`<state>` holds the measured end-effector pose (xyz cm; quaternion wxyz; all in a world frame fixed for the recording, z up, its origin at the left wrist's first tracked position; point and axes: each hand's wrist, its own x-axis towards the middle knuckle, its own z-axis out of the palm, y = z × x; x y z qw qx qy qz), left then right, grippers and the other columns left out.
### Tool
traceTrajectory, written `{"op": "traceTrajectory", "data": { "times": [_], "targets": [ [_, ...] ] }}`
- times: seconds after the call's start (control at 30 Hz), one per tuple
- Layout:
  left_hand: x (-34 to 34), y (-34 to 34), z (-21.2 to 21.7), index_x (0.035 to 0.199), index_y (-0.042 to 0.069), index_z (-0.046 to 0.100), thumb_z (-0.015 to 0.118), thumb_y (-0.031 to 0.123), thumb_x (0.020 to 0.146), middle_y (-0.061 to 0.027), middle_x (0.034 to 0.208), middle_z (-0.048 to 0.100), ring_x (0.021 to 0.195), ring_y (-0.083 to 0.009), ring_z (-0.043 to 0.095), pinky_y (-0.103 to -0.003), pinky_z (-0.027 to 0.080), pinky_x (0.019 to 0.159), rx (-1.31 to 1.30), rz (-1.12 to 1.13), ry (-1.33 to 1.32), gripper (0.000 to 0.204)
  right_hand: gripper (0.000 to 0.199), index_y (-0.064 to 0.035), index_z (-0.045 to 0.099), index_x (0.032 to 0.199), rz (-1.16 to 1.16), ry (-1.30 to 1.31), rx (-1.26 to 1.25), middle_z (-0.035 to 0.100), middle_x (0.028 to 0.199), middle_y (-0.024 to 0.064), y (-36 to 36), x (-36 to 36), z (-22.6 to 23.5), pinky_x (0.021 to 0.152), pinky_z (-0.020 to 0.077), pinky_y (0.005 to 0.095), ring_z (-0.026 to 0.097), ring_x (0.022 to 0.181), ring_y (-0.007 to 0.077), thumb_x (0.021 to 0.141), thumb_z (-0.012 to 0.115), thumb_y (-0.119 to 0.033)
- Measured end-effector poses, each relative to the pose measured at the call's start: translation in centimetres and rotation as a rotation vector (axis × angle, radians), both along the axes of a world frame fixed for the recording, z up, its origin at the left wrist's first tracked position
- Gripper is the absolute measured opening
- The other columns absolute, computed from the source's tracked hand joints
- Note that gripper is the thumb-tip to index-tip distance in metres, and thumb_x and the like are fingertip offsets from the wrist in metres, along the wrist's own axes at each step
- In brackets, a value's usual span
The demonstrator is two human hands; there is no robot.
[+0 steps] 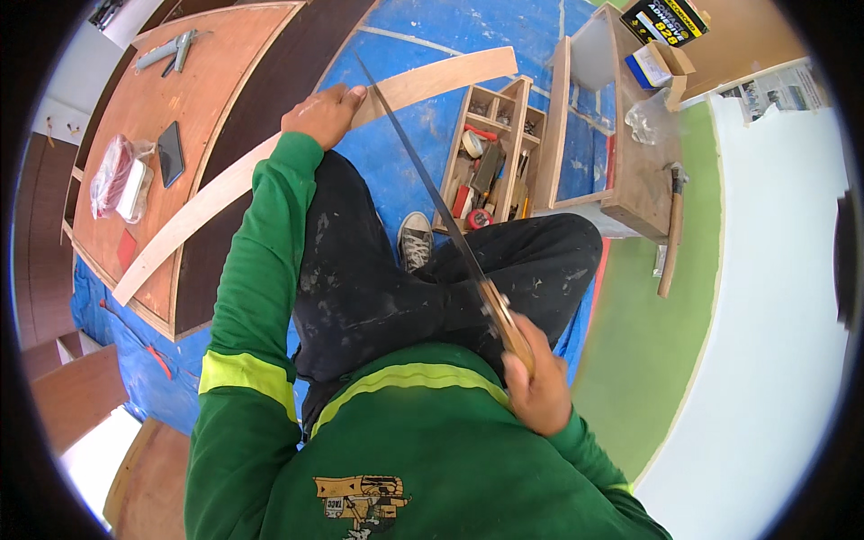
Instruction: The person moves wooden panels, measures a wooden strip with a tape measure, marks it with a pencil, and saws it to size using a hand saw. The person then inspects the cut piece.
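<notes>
My right hand (538,380) is closed round the wooden handle of a hand saw (433,191). Its long dark blade points up and to the left, and its far part crosses over a long, pale wooden strip (214,191). From here I cannot tell whether the teeth touch the wood. My left hand (326,115) grips the strip to the left of the blade, its thumb near the saw. The strip runs aslant from the orange-brown panel on the left, past my raised knee, to above the toolbox. It looks bowed in this wide view.
Ahead, a wooden toolbox (515,142) holds several tools. To its right, a wooden frame (560,117) stands beside a hammer (670,238). On the left panel (211,94) lie a phone (170,154), a plastic-wrapped bundle (112,178) and a grey gun-shaped tool (169,52). Blue sheeting (396,76) covers the floor.
</notes>
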<state>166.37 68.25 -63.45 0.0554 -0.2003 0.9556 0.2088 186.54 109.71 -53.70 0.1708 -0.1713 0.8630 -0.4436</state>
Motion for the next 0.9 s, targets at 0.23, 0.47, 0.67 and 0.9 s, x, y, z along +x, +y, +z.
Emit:
{"op": "traceTrajectory", "data": {
  "times": [0.23, 0.47, 0.67, 0.9],
  "targets": [
    [-1.1, -0.1, -0.4, 0.127, 0.017, 0.073, 0.032, 0.067, 0.113, -0.0134, 0.126, 0.078, 0.127, -0.0374, 0.069, -0.055, 0.051, 0.107, -0.011, -0.035, 0.008, 0.066, 0.044, -0.0074, 0.057, 0.148, -0.081, 0.323, -0.060, 0.073, 0.119, 0.0297, -9.3, -8.7, -6.8, 0.084, 0.0585, 0.0567, 0.071, 0.105, 0.0534, 0.107, 0.067, -0.022],
    [-1.8, 0.1, -0.6, 0.131, 0.016, 0.073, 0.031, 0.067, 0.113, -0.0152, 0.131, 0.076, 0.131, -0.0395, 0.067, -0.055, 0.050, 0.110, -0.012, -0.011, 0.002, 0.068, 0.038, -0.0061, 0.058, 0.142, -0.032, 0.302, -0.213, 0.073, 0.104, 0.0312, -14.6, -14.2, -5.6, 0.078, 0.0554, 0.0589, 0.069, 0.098, 0.0549, 0.110, 0.064, -0.027],
    [-1.1, -0.1, -0.8, 0.141, 0.016, 0.071, 0.032, 0.069, 0.112, -0.0186, 0.141, 0.072, 0.138, -0.0414, 0.063, -0.053, 0.046, 0.116, 0.030, -0.003, -0.015, 0.072, 0.051, -0.0061, 0.052, 0.155, -0.017, 0.054, -0.023, 0.072, 0.126, 0.0306, -0.7, 0.3, -1.5, 0.089, 0.0609, 0.0472, 0.075, 0.109, 0.0487, 0.106, 0.066, -0.013],
    [-1.2, -0.3, -0.4, 0.141, 0.016, 0.070, 0.031, 0.069, 0.112, -0.0176, 0.145, 0.071, 0.140, -0.0428, 0.061, -0.054, 0.044, 0.118, 0.008, -0.017, -0.026, 0.073, 0.045, -0.0060, 0.055, 0.150, -0.037, 0.266, -0.135, 0.071, 0.124, 0.0322, -6.5, -5.9, -5.8, 0.087, 0.0588, 0.0541, 0.071, 0.107, 0.0528, 0.109, 0.064, -0.022]
  ]
}}
